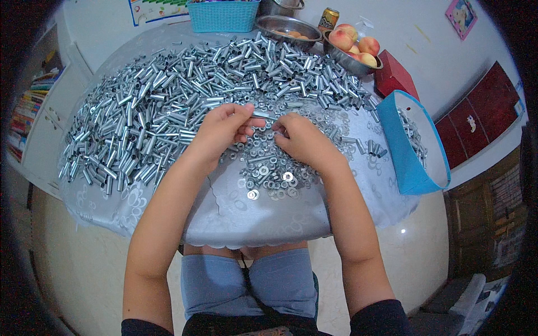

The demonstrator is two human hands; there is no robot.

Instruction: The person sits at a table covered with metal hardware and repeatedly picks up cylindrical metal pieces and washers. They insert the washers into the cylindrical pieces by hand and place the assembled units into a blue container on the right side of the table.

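My left hand pinches a slim silvery metal tube between thumb and fingers, its free end pointing right. Close to that end, my right hand has its fingers curled together; whatever they hold is hidden. Both hands are over a heap of washers and nuts at the middle of the table. Behind and to the left spreads a large pile of loose metal tubes; some look like plain sleeves, others thinner.
The table wears a pale patterned cloth. On the right stands a blue fabric bin with metal parts inside. Along the back are a turquoise basket, a metal bowl, a drink can, a bowl of peaches and a red box.
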